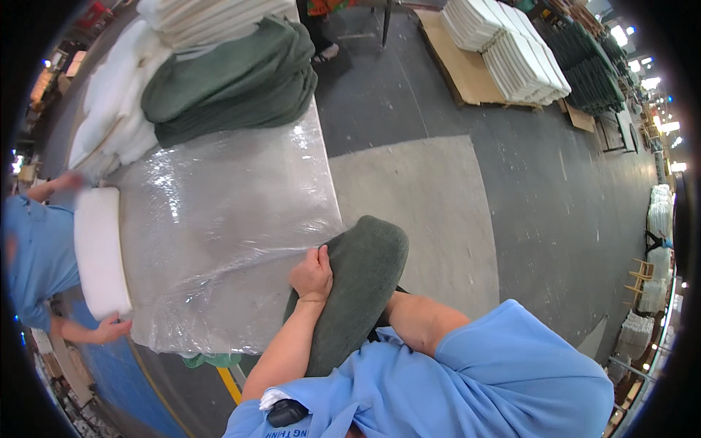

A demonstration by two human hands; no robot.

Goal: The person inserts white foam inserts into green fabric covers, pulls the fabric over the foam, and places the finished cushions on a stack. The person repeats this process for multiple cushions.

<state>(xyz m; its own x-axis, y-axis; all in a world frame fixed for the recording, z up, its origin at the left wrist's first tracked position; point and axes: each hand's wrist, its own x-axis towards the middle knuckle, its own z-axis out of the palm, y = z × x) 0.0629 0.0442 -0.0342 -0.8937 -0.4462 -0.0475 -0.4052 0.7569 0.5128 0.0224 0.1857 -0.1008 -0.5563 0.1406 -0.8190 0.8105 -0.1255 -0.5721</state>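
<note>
My left forearm [292, 337] extends toward 1 o'clock, and its wrist [314, 298] is almost straight. My left hand [312, 277] is at 7 o'clock from the centre of my view, with the fingers [312, 256] curled tightly. My right forearm [426, 321], at 5 o'clock, points toward 10 o'clock; my right hand is hidden.

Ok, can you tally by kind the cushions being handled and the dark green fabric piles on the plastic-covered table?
Dark green cushion, gripped by the left hand: 1
White cushion, at the co-worker's hands: 1
Dark green fabric pile: 1
Total: 3
</note>
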